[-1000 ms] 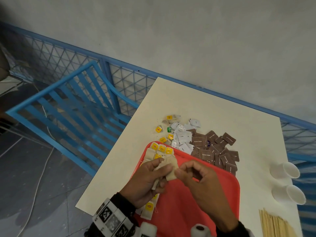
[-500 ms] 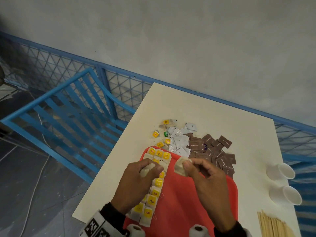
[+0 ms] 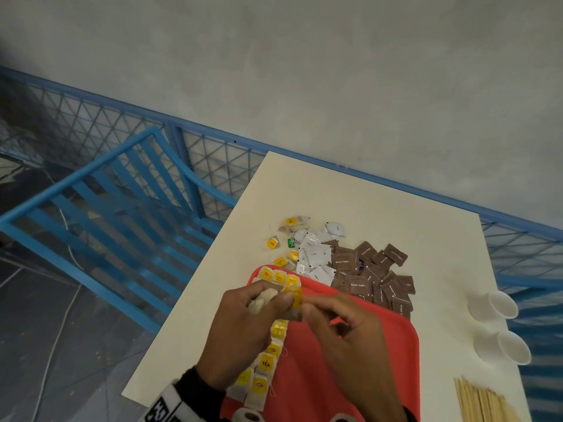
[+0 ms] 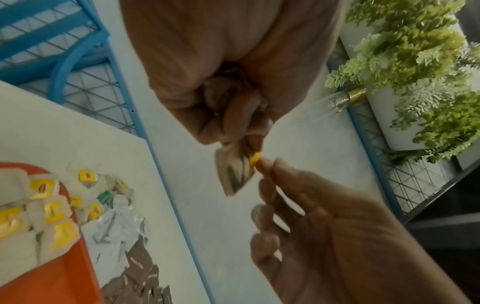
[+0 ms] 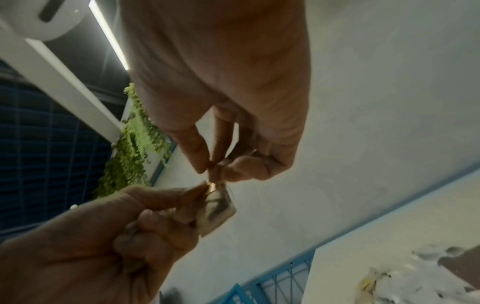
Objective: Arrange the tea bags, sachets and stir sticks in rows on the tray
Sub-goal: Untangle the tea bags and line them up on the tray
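1. Head view, setting: pale table [image 3: 380, 208] against a grey wall with blue mesh railing [image 3: 213, 153]. Red tray [image 3: 365, 376] at the near edge, tea bag rows [image 3: 268, 363] along its left side.
2. Head view, stock: white sachets [image 3: 316, 254] and brown sachets [image 3: 374, 275] heaped beyond the tray's far edge; stir sticks [image 3: 484, 403] at the near right corner beside two cups [image 3: 499, 327].
3. Head view, change: hands, apart half a second ago, now meet over the tray's far left corner; judged, untangling before placing.
4. Left wrist view: left hand [image 4: 221, 72] clenched around a tea bag [image 4: 233, 174].
5. Right wrist view: right hand [image 5: 228, 102] pinching its yellow tag [image 5: 211, 186].
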The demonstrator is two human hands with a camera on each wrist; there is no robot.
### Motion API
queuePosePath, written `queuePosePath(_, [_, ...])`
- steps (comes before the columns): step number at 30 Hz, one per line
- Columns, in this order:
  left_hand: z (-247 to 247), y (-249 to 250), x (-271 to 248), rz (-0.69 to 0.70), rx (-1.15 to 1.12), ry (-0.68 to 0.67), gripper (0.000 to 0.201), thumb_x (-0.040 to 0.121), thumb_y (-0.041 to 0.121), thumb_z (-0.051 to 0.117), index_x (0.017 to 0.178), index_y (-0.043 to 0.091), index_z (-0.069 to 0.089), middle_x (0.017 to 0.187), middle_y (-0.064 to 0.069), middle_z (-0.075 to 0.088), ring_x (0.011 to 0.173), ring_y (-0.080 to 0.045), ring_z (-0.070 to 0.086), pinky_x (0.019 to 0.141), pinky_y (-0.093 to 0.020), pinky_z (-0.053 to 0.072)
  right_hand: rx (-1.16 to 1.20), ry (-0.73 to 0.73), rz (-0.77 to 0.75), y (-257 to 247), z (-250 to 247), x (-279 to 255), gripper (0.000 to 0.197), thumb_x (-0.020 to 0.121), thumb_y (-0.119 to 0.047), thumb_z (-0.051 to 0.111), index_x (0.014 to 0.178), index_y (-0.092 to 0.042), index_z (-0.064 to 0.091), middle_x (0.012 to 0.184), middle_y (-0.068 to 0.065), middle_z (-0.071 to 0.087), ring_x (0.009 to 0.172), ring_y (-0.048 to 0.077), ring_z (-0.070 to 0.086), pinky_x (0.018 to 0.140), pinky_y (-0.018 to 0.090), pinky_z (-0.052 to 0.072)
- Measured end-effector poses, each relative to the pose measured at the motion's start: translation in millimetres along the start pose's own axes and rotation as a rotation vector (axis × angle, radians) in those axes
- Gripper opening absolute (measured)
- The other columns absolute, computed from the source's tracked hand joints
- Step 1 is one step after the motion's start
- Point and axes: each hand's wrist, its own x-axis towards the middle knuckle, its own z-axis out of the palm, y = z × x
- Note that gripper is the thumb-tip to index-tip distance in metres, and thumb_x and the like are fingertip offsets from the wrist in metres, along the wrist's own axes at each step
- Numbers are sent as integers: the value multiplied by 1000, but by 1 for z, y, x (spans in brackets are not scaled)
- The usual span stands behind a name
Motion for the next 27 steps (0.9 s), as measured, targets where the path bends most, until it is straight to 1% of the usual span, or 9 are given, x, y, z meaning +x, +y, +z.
queuePosePath(4, [-8, 12, 4, 8, 48, -95, 10, 84, 20, 73, 76, 15, 75, 54, 10, 59, 38, -6, 44, 39, -18, 35, 41, -92, 109, 2, -6, 5, 11, 78, -31, 77, 89, -32, 76, 88, -5, 66, 77, 11, 62, 60, 18, 42])
queuePosePath(6, [-10, 14, 6, -20, -2, -85, 12, 84, 21, 73, 81, 9, 74, 56, 5, 60, 39, -8, 40, 39, -20, 34, 88, -111, 119, 2, -3, 6, 2, 80, -23, 77, 79, -25, 76, 81, -1, 68, 73, 9, 62, 59, 17, 43])
queuePosePath(9, [-9, 18, 5, -12, -13, -104, 18, 87, 23, 71, 82, 6, 71, 57, 2, 63, 38, -10, 38, 39, -21, 33, 229, -89, 149, -2, -3, 6, 13, 78, -29, 75, 76, -16, 75, 72, 1, 65, 66, 8, 53, 56, 17, 41])
queuePosePath(13, [-12, 15, 7, -22, -31, -40, 25, 83, 34, 75, 80, 9, 70, 50, 1, 50, 41, -16, 33, 40, -22, 31, 192, -254, 146, -8, -9, 3, 21, 79, -45, 76, 72, -25, 74, 77, -5, 69, 69, 8, 57, 58, 20, 41])
queuePosePath(15, [-14, 15, 8, -37, -50, -30, 23, 88, 28, 73, 80, 7, 69, 46, 9, 49, 38, -14, 31, 40, -19, 29, 156, -193, 153, -6, -13, 4, 13, 77, -42, 73, 73, -30, 74, 81, -5, 71, 73, 7, 61, 61, 20, 44])
queuePosePath(19, [-13, 18, 10, -21, -65, -67, 20, 88, 26, 73, 78, 9, 68, 46, 3, 54, 37, -11, 29, 40, -18, 28, 222, -104, 133, -11, -14, 13, 17, 82, -34, 71, 96, -25, 75, 95, -6, 73, 82, 7, 65, 66, 26, 51])
queuePosePath(22, [-11, 17, 10, -9, -54, -68, 19, 89, 26, 71, 78, 10, 68, 46, 5, 53, 38, -13, 29, 41, -19, 28, 225, -108, 68, -13, -9, 14, 17, 84, -32, 73, 83, -15, 75, 89, 0, 71, 82, 11, 66, 65, 24, 51])
queuePosePath(24, [-10, 18, 9, -13, -57, -66, 20, 89, 26, 71, 79, 10, 68, 47, 7, 52, 39, -14, 29, 41, -18, 28, 298, -26, 76, -12, -7, 15, 25, 83, -40, 74, 82, -14, 74, 87, 2, 72, 80, 8, 65, 67, 18, 50])
queuePosePath(27, [-12, 16, 11, -23, -60, -39, 25, 82, 37, 70, 80, 12, 69, 48, 1, 42, 37, -14, 31, 40, -19, 28, 249, -90, 77, -12, -4, 14, 43, 81, -59, 62, 80, -19, 75, 87, 2, 71, 83, 8, 65, 70, 18, 50])
